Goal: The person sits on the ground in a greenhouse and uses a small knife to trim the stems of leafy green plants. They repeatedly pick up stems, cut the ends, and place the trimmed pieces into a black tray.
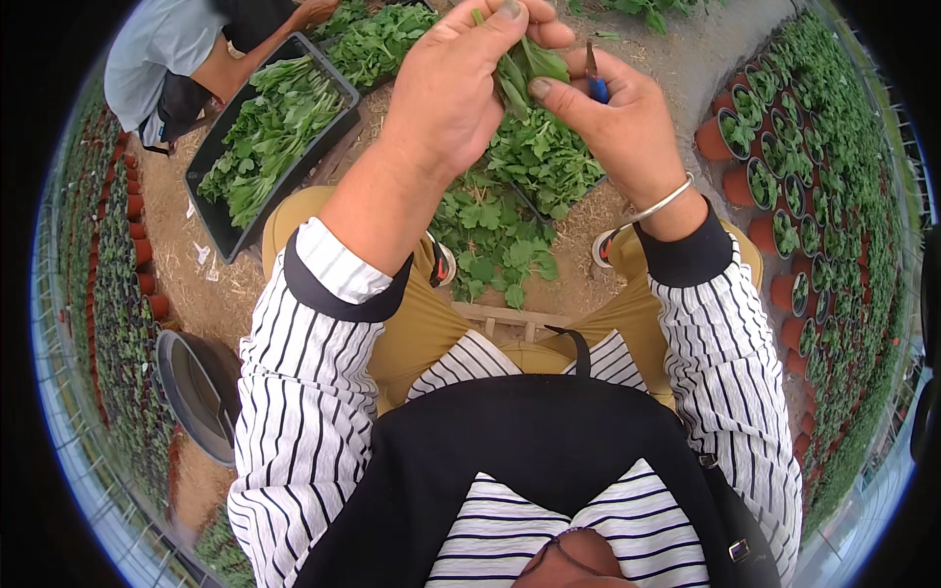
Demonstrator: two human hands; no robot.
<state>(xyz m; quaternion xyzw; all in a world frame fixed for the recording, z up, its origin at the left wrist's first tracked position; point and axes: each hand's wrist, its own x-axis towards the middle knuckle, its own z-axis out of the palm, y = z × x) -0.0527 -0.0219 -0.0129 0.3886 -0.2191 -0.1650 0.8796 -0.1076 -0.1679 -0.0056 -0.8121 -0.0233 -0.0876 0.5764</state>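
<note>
My left hand (459, 81) is raised at the top centre, its thumb and fingers closed on a leafy green cutting (518, 73). Close beside it on the right, my right hand (625, 110) has its thumb at the cutting's leaves and holds a small knife (595, 77) with a blue handle, blade pointing up. Much of the knife's handle is hidden in the hand. Below both hands, leafy cuttings (548, 158) are heaped in a dark tray, and loose lobed leaves (489, 235) lie on the ground between my feet.
A black crate (276, 202) of cuttings stands at the left, beside a crouching person (165, 59). More cuttings (378, 40) lie at the top. A round dark tub (195, 397) stands at lower left. Rows of potted plants (764, 184) line the right; others (129, 294) line the left.
</note>
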